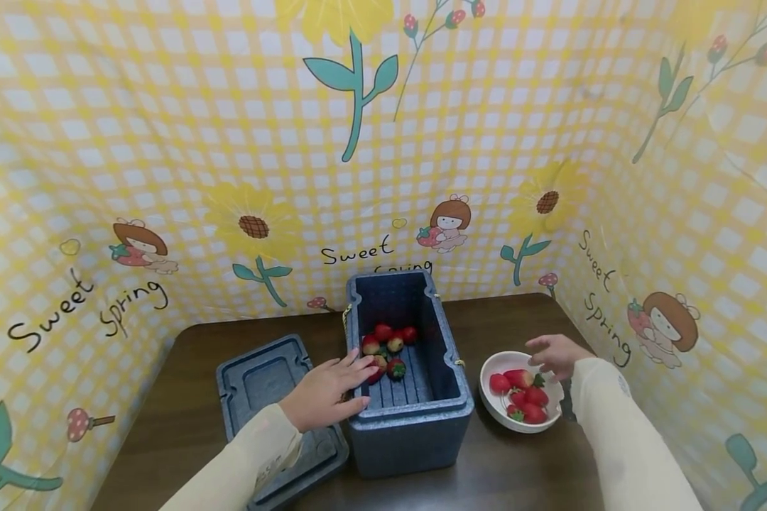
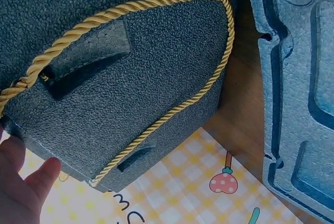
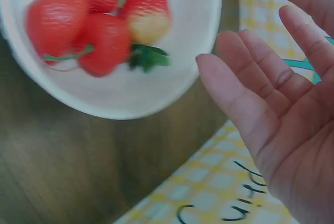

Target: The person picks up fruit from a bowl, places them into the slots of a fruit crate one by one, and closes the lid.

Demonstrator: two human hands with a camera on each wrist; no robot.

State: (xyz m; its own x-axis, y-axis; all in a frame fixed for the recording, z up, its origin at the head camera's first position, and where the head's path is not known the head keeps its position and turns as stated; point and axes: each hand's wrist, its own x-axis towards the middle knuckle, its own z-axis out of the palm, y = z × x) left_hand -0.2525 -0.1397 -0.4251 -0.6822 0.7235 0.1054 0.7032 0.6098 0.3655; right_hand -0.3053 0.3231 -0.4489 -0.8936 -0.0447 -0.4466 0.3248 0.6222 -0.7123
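Observation:
A deep dark blue foam box (image 1: 411,454) stands uncovered on the table, with several red strawberries (image 1: 395,368) inside, mostly toward its left side. My left hand (image 1: 329,390) rests on the box's left rim, fingers extended over the edge; the left wrist view shows its thumb and a finger by the rim. To the right of the box is a white bowl (image 1: 489,411) holding several strawberries (image 3: 103,44), some with green leaves. Over the bowl's far right edge hovers my right hand (image 1: 557,355). Its fingers are loosely bent and apart, with nothing held.
Left of the box lies its blue foam lid (image 1: 262,387), partly under my left forearm. A twisted gold rope (image 2: 172,110) hangs along the box's side. The dark wooden table (image 1: 166,426) meets a yellow checked cloth (image 1: 243,142) at the back and sides.

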